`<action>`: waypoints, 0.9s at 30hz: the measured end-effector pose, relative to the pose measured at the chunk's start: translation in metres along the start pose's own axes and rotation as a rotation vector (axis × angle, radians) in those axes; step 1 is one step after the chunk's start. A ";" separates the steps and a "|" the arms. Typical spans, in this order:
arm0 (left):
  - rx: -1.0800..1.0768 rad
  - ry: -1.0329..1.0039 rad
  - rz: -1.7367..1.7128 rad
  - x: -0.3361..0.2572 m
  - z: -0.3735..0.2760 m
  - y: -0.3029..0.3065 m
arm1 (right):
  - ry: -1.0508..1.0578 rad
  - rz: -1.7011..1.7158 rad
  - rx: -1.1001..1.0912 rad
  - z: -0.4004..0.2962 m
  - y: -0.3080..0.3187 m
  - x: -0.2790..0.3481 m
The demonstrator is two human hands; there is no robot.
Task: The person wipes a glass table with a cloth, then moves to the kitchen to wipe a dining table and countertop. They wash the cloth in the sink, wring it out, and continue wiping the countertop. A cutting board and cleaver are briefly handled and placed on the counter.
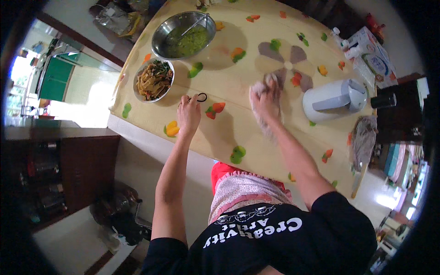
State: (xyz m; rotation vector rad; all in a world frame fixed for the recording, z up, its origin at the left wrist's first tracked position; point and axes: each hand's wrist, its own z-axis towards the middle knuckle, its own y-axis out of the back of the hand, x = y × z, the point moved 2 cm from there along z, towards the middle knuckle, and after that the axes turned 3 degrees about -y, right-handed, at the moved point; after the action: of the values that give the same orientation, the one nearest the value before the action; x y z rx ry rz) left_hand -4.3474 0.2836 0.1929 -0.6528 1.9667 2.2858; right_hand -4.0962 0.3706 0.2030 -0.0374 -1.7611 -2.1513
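Near the front left of the table, my left hand [189,117] has a thin black loop [202,98], perhaps a hair tie, between its fingers. My right hand [269,103] presses a pale, crumpled cloth [255,100] against the patterned tablecloth [230,127]; hand and cloth are slightly blurred. Just beyond it lies a flower-shaped trivet [288,64] with grey and beige petals. A white bowl [137,94] of cooked food stands beyond my left hand. Behind that bowl is a steel basin [158,41] of green soup with a metal ladle [193,26] in it.
To the right stands a white electric kettle [330,101]. Farther right are a carton [374,56], small white bottles [338,37], a dark cup [383,100] and a crumpled plastic bag [364,137] at the table edge. A dark wooden cabinet [87,165] stands at left.
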 end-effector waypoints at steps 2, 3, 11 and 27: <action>0.048 -0.078 -0.045 0.010 0.009 -0.004 | -0.041 0.322 0.059 0.056 -0.012 0.002; 0.056 -0.134 -0.054 0.015 0.010 -0.005 | 0.001 0.412 0.164 0.083 -0.021 0.010; -0.413 0.105 -0.546 0.037 -0.003 0.038 | 0.460 0.579 0.482 0.025 -0.044 0.101; -0.253 0.065 -0.715 -0.004 0.002 0.021 | -0.081 0.630 0.111 0.084 -0.035 0.008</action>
State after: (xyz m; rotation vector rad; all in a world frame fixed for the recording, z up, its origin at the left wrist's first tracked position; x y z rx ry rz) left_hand -4.3503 0.2822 0.2141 -1.2205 1.1700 2.0538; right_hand -4.1303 0.4540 0.1910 -0.5760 -1.6220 -1.6120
